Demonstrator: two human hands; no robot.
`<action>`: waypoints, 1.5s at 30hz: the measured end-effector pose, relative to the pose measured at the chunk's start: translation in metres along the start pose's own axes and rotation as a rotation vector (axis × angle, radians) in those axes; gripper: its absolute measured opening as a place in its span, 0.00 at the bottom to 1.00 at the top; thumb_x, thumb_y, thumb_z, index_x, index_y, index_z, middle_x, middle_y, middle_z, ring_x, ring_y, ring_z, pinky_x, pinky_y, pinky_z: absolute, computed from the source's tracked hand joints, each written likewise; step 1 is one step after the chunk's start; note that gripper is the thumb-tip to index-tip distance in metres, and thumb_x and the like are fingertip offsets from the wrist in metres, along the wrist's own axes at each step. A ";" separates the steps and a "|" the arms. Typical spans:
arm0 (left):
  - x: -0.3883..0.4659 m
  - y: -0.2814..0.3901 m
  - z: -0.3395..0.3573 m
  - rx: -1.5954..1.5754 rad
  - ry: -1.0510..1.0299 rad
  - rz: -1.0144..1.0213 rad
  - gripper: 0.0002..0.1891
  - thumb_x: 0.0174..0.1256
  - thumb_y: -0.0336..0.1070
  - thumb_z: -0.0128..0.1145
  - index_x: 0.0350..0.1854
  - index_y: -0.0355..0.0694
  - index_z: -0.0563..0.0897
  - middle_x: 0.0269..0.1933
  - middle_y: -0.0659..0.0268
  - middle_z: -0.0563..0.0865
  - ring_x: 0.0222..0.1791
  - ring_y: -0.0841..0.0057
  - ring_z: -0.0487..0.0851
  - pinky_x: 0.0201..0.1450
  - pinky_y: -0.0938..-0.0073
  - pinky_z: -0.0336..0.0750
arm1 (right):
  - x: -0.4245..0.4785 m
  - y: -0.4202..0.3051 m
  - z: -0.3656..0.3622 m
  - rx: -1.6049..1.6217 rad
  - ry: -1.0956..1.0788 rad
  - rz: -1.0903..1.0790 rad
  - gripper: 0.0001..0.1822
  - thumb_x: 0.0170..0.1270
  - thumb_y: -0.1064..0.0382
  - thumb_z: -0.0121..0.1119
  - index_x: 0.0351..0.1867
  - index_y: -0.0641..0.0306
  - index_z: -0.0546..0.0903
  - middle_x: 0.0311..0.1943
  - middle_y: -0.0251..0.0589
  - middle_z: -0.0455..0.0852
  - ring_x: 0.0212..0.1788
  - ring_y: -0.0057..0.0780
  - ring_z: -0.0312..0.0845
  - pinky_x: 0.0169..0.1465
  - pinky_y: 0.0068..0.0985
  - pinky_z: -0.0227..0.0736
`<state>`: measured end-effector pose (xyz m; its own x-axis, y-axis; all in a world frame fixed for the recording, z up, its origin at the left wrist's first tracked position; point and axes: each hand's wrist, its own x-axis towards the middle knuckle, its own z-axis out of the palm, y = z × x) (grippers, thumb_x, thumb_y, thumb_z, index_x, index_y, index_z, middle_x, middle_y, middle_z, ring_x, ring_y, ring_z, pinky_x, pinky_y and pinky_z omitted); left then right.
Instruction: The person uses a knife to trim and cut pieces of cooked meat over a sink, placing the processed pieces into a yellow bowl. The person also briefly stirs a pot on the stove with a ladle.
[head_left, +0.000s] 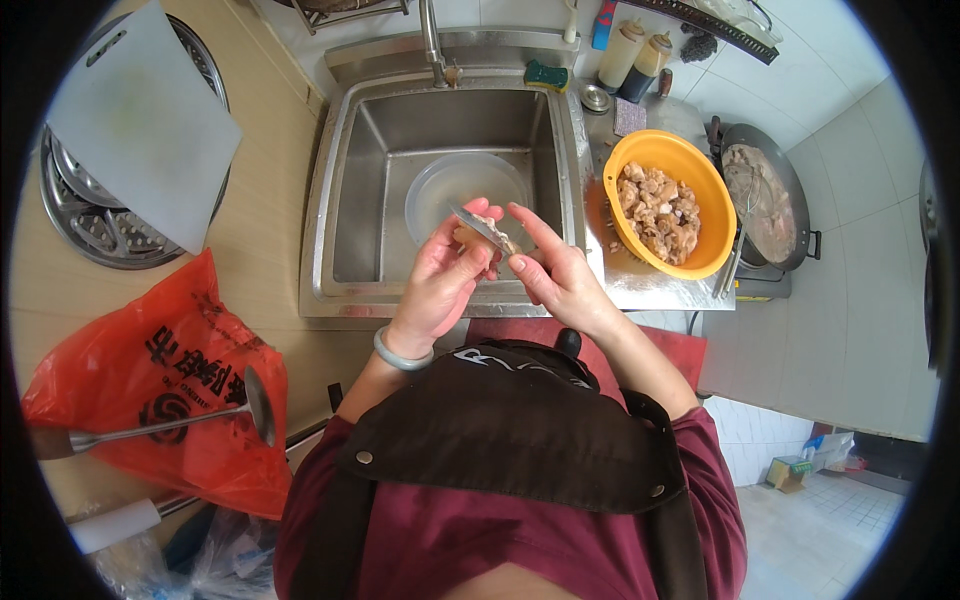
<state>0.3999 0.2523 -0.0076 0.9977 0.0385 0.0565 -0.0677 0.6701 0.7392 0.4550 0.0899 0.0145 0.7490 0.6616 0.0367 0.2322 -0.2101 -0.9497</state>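
Over the near part of a stainless steel sink (364, 187), my left hand (448, 281) holds a small pale piece of food (471, 237), perhaps meat or ginger. My right hand (553, 276) grips a small knife (484, 229), its blade lying across that piece; the handle is mostly hidden by the fingers. Below and behind the hands, a translucent round bowl (465, 169) with cloudy water rests in the sink. To the right, a yellow plastic basket (616, 161) holds many chunks of raw-looking meat.
A wok (802, 202) with pale food and a wire skimmer stands far right. A faucet (431, 37), a sponge (546, 76) and squeeze bottles (621, 56) line the back. At left are a white cutting board (142, 120), a red plastic bag (247, 442) and a metal ladle (259, 405).
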 end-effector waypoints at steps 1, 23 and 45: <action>0.000 0.002 0.000 -0.003 -0.004 -0.014 0.26 0.61 0.32 0.57 0.61 0.43 0.66 0.53 0.64 0.75 0.40 0.82 0.75 0.37 0.82 0.70 | 0.000 -0.002 -0.002 -0.041 -0.004 -0.003 0.32 0.62 0.57 0.55 0.65 0.63 0.58 0.14 0.43 0.73 0.16 0.30 0.70 0.26 0.25 0.67; 0.006 -0.005 -0.011 -0.024 -0.026 -0.019 0.20 0.58 0.32 0.60 0.53 0.41 0.70 0.46 0.64 0.78 0.33 0.82 0.76 0.33 0.82 0.72 | 0.006 0.006 0.006 0.070 0.025 -0.097 0.21 0.65 0.61 0.52 0.59 0.60 0.69 0.27 0.41 0.83 0.22 0.26 0.78 0.27 0.23 0.72; 0.004 0.000 -0.015 -0.010 -0.018 -0.057 0.17 0.69 0.38 0.44 0.58 0.40 0.67 0.48 0.59 0.77 0.36 0.78 0.77 0.39 0.77 0.74 | 0.004 -0.006 -0.012 0.181 -0.062 0.082 0.29 0.66 0.58 0.50 0.66 0.61 0.56 0.13 0.31 0.70 0.17 0.16 0.65 0.23 0.19 0.63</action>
<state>0.4037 0.2630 -0.0176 0.9996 -0.0131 0.0269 -0.0109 0.6779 0.7351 0.4640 0.0856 0.0241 0.7198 0.6918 -0.0574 0.0524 -0.1366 -0.9892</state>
